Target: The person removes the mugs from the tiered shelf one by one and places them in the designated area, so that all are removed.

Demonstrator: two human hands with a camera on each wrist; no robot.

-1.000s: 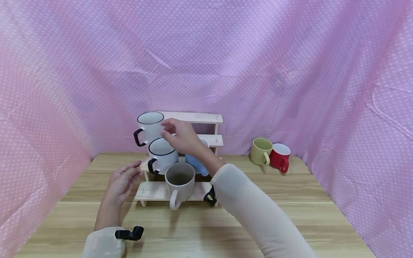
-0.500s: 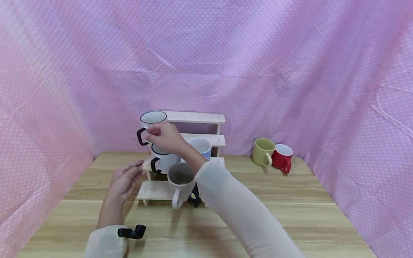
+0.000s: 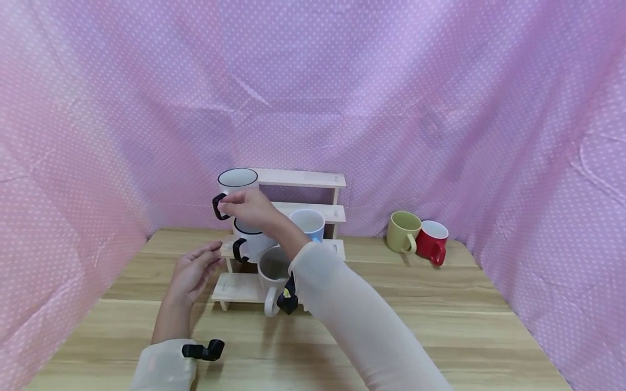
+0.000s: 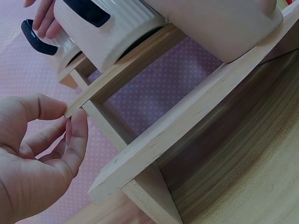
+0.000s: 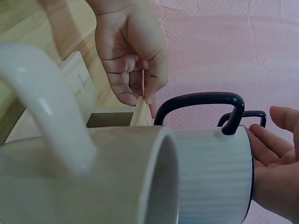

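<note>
My left hand (image 3: 195,274) pinches the left end of a step of the wooden tiered rack (image 3: 237,288) between thumb and fingertips. At the rack's upper left, my right hand (image 3: 249,209) is beside a white mug (image 3: 238,178) with a black rim and black handle. Its fingers are nearly straight by that handle, touching the mug in the left wrist view, with the thumb apart. Below stands a ribbed white mug (image 3: 251,251), also black-handled, partly hidden by the hand. A greyish-beige mug (image 3: 271,274) sits on the lowest step, partly behind my right forearm.
To the right of the ribbed mug is a blue-and-white mug (image 3: 308,220), half covered by my arm. A yellow-green mug (image 3: 403,231) and a red mug (image 3: 432,240) stand on the wooden table (image 3: 440,320) at right. Pink dotted cloth (image 3: 313,81) hangs behind.
My right hand has moved left and slightly down, across the front of the upper white mug to its black handle. The left hand stays at the rack's edge.
</note>
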